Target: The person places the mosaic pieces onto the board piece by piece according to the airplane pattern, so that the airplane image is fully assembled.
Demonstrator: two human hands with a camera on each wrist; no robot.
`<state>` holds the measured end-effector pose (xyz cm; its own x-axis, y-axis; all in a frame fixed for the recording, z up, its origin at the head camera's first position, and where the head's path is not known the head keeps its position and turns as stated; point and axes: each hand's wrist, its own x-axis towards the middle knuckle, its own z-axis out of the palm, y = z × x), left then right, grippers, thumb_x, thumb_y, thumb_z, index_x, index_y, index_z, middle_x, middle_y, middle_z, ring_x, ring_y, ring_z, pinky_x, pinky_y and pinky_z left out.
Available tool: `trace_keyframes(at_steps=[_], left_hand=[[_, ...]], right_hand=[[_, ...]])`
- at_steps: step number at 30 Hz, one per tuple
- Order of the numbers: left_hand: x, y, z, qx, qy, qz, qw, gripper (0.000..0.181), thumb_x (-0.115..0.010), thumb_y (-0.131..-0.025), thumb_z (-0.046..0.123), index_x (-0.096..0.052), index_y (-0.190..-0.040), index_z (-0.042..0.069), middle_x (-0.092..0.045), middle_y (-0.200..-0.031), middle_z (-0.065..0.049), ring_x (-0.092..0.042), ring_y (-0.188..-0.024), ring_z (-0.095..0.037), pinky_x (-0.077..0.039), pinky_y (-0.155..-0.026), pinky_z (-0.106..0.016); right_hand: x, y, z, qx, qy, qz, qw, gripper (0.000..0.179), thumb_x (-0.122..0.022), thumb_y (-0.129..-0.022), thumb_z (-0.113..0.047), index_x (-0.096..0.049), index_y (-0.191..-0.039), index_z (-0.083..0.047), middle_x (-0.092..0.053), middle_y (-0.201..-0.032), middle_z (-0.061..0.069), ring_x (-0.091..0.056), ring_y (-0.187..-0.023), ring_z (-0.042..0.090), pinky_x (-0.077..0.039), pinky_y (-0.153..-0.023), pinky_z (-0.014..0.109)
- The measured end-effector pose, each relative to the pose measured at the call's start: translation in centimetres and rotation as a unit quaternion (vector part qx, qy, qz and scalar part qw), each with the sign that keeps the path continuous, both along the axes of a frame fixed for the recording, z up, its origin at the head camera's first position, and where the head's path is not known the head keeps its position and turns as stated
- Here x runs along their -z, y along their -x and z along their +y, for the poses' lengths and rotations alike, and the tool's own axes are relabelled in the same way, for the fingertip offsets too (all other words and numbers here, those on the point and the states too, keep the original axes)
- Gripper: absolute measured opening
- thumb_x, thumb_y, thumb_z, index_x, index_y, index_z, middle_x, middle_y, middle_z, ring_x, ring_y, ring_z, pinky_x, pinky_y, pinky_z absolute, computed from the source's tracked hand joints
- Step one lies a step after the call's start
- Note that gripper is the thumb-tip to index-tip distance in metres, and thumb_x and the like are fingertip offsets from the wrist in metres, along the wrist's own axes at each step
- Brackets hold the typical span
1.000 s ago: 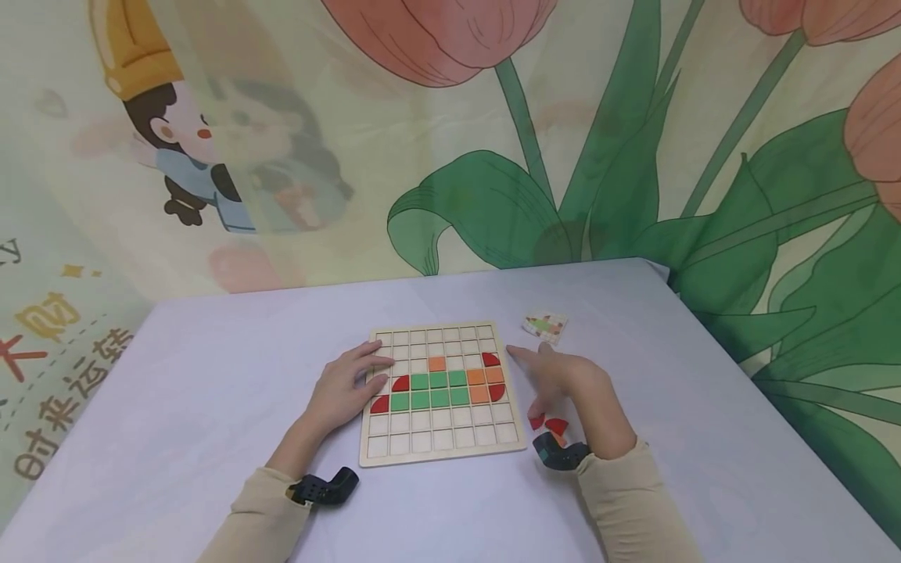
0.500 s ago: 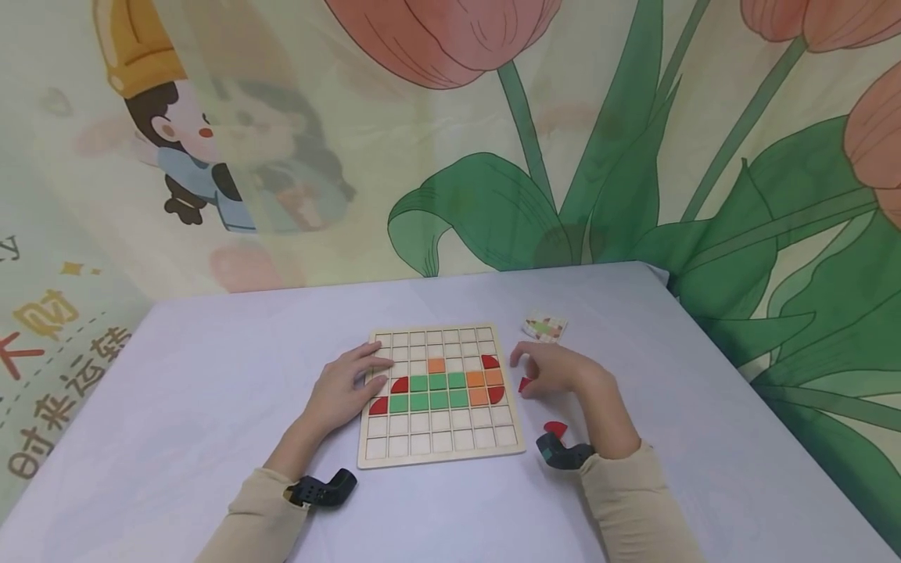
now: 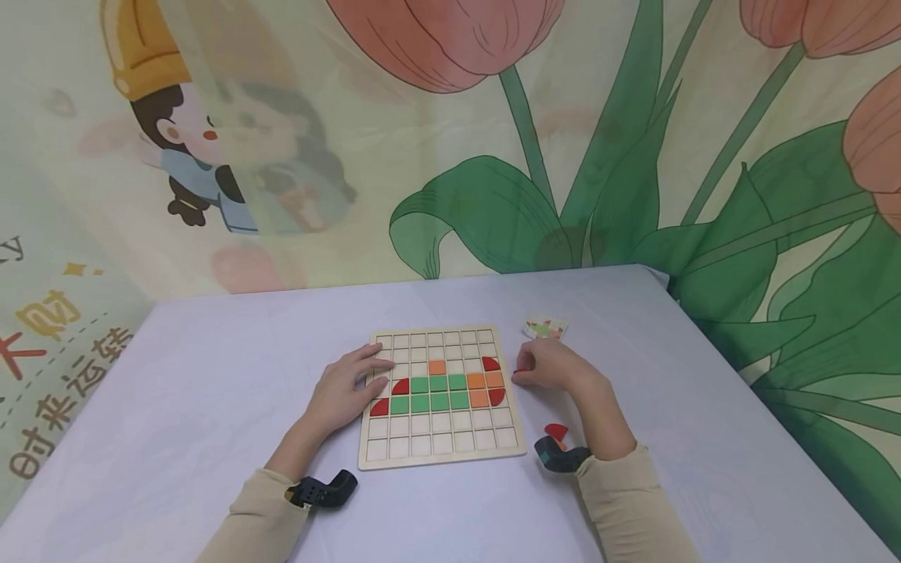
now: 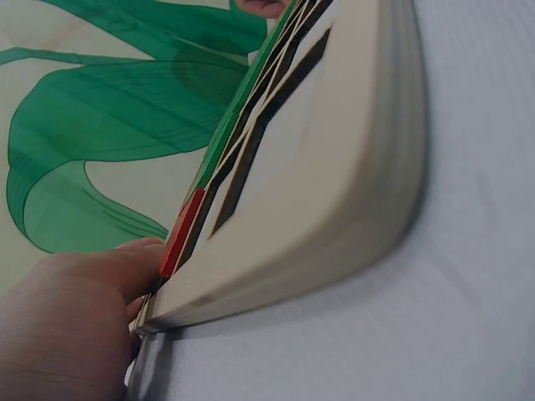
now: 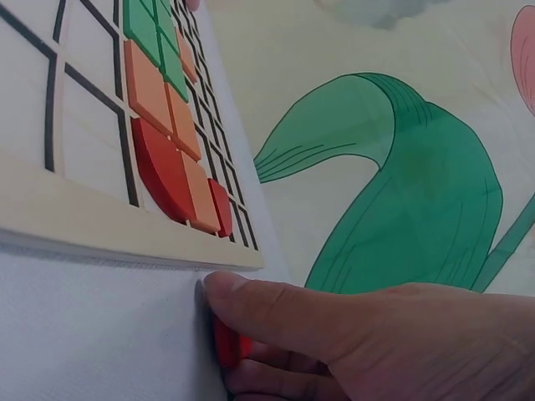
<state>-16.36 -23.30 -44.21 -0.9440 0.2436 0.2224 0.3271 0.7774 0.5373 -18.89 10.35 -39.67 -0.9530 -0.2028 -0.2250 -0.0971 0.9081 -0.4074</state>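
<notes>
A wooden grid board lies on the white tabletop, with green, orange and red pieces set in its middle rows. My left hand rests on the board's left edge, fingers spread over the rim. In the left wrist view its thumb lies beside a red piece. Just off the board's right edge, my right hand pinches a red tile between thumb and fingers, low over the table. The fingers hide most of that tile. Along the board's right side sit red quarter-round tiles and orange squares.
A small patterned card lies behind my right hand. A loose red quarter-round piece and an orange piece lie by the right wrist's black camera. A printed cloth hangs behind the table.
My right hand has picked up a red tile from the loose pieces and moved it away from me, to beside the board's right edge. The left hand stays put.
</notes>
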Motion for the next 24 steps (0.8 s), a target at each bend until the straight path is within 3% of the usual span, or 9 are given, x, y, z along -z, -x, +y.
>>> trace_keyframes(at_steps=[9,13,17,24], left_hand=[[-0.1,0.0,-0.3,-0.005,0.005,0.001,1.0000,0.030,-0.060,-0.091,0.029,-0.066,-0.119,0.021,-0.045,-0.147,-0.006,-0.035,-0.139,-0.032,-0.025,-0.109,-0.060],[-0.1,0.0,-0.5,-0.009,0.008,-0.002,0.9999,0.030,-0.061,-0.091,0.029,-0.065,-0.119,0.021,-0.044,-0.147,-0.006,-0.035,-0.139,-0.032,-0.025,-0.109,-0.060],[0.0,0.0,-0.5,-0.010,0.006,-0.003,0.9999,0.030,-0.061,-0.091,0.029,-0.066,-0.119,0.021,-0.045,-0.147,-0.006,-0.035,-0.139,-0.032,-0.025,-0.109,-0.060],[0.1,0.0,0.0,-0.011,0.000,-0.007,0.9999,0.030,-0.062,-0.090,0.029,-0.066,-0.119,0.022,-0.045,-0.147,-0.005,-0.035,-0.139,-0.031,-0.025,-0.110,-0.060]], right_hand=[[0.1,0.4,-0.3,-0.010,0.038,-0.001,0.9992,0.012,-0.074,-0.083,-0.019,-0.064,-0.088,-0.014,-0.060,-0.078,0.002,-0.053,-0.073,0.015,-0.045,-0.065,0.024],[-0.3,0.6,-1.0,-0.014,0.069,0.034,0.9969,0.009,-0.070,-0.086,-0.016,-0.067,-0.095,-0.015,-0.063,-0.086,0.001,-0.055,-0.079,0.016,-0.050,-0.070,0.027],[-0.8,0.7,-2.6,-0.030,0.087,0.073,0.9931,0.017,-0.067,-0.088,-0.012,-0.068,-0.105,-0.015,-0.066,-0.095,0.002,-0.058,-0.083,0.015,-0.053,-0.079,0.033],[-1.1,1.0,-6.6,-0.046,0.138,0.093,0.9850,0.020,-0.064,-0.090,-0.013,-0.066,-0.110,-0.015,-0.066,-0.096,0.002,-0.061,-0.081,0.014,-0.054,-0.069,0.024]])
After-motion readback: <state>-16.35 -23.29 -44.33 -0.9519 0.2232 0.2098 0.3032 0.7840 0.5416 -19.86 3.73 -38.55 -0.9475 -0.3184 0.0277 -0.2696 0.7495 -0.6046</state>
